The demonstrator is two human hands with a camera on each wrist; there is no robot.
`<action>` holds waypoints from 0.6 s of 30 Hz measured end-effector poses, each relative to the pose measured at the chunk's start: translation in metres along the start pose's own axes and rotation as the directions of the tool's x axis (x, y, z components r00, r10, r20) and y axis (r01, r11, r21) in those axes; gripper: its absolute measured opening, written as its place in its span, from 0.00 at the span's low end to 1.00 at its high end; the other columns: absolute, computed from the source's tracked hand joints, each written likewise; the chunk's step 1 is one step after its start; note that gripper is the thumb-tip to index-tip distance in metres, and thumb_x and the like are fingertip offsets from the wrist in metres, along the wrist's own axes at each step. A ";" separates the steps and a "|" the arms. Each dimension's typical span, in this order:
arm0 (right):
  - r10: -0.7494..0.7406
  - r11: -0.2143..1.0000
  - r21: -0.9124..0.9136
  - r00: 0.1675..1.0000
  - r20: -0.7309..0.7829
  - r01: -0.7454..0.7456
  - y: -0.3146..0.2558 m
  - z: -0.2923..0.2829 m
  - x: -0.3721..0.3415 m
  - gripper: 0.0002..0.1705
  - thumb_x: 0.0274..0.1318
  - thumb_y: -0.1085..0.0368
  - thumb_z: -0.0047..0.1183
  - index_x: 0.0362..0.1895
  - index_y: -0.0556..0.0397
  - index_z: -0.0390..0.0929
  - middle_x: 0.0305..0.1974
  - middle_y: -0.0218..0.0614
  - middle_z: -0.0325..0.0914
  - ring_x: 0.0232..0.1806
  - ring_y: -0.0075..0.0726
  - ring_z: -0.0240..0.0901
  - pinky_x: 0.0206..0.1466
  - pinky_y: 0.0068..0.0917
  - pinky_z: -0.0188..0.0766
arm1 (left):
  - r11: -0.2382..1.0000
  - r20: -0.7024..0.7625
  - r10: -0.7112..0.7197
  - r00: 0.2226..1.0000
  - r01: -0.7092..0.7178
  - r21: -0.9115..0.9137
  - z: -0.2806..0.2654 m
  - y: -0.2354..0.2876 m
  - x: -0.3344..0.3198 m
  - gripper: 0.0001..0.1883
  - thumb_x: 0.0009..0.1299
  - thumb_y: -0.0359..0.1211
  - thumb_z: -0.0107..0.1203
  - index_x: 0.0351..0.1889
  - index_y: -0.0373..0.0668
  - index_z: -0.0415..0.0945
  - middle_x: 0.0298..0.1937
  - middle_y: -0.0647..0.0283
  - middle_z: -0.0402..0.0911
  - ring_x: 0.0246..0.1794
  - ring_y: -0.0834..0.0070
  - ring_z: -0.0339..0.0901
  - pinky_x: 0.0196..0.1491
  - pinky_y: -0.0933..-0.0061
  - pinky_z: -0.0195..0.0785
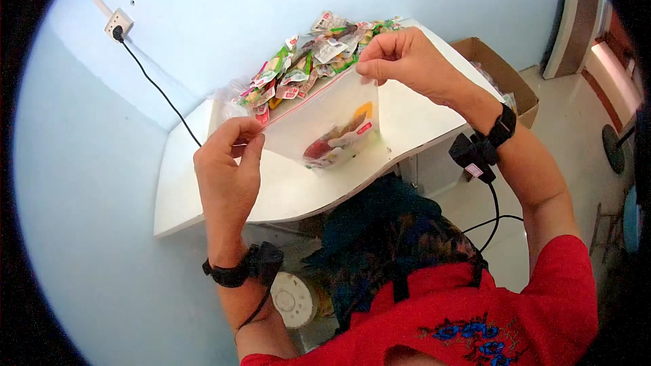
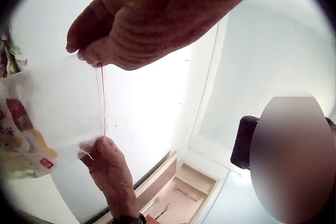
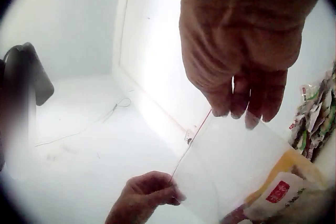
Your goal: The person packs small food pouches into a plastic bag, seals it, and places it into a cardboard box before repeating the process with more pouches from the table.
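A clear zip bag [image 1: 291, 130] with a red zip line along its top hangs stretched between both hands over the table. Small snack packets [image 1: 339, 146] lie in its bottom, one with a red label and some yellow. My left hand [image 1: 230, 169] pinches one top corner between thumb and fingers. At the opposite top corner, my right hand [image 1: 413, 64] pinches the bag the same way. In the left wrist view the red zip line runs straight from one hand to the other. A heap of snack packets [image 1: 319, 57] lies behind the bag.
The white table [image 1: 193, 183] stands against a blue wall. A cardboard box [image 1: 522, 98] with plastic in it sits on the floor to the right. A black cable [image 1: 156, 85] runs from a wall socket down behind the table. A round white object [image 1: 293, 300] stands below.
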State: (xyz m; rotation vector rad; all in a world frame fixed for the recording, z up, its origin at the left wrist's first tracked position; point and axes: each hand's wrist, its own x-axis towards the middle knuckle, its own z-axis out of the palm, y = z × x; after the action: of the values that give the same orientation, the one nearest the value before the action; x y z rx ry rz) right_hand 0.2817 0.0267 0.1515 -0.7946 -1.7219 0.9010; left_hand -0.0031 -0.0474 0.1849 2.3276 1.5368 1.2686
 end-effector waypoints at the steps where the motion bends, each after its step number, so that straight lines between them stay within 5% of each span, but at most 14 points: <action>1: 0.004 1.000 0.011 1.000 0.005 -0.004 0.000 0.000 0.000 0.08 0.59 0.64 0.60 0.33 0.56 0.82 0.27 0.30 0.80 0.30 0.20 0.73 0.35 0.20 0.71 | 0.999 0.026 -0.023 0.999 0.024 -0.041 -0.001 0.000 0.002 0.05 0.66 0.23 0.58 0.39 0.34 0.77 0.33 0.66 0.81 0.35 0.82 0.76 0.42 0.79 0.70; 13: 0.022 0.994 0.111 0.998 -0.055 -0.016 0.005 0.008 -0.009 0.09 0.59 0.62 0.60 0.34 0.54 0.82 0.27 0.31 0.80 0.30 0.21 0.76 0.36 0.21 0.72 | 0.914 0.238 -0.196 0.951 0.265 -0.307 -0.007 -0.020 0.000 0.11 0.65 0.24 0.59 0.46 0.33 0.80 0.38 0.66 0.82 0.37 0.83 0.76 0.43 0.81 0.69; 18: 0.029 0.992 0.125 0.997 -0.067 -0.021 0.005 0.009 -0.008 0.08 0.59 0.63 0.59 0.33 0.54 0.81 0.26 0.31 0.79 0.29 0.20 0.75 0.34 0.21 0.72 | 0.986 0.133 -0.062 0.989 0.082 -0.146 -0.002 -0.010 0.001 0.12 0.66 0.27 0.60 0.47 0.35 0.80 0.40 0.63 0.83 0.41 0.78 0.78 0.47 0.78 0.70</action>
State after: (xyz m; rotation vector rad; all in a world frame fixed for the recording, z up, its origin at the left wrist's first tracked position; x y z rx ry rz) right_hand 0.2760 0.0205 0.1415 -0.7571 -1.5831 0.9773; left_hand -0.0115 -0.0425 0.1820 2.1927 1.4194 1.1518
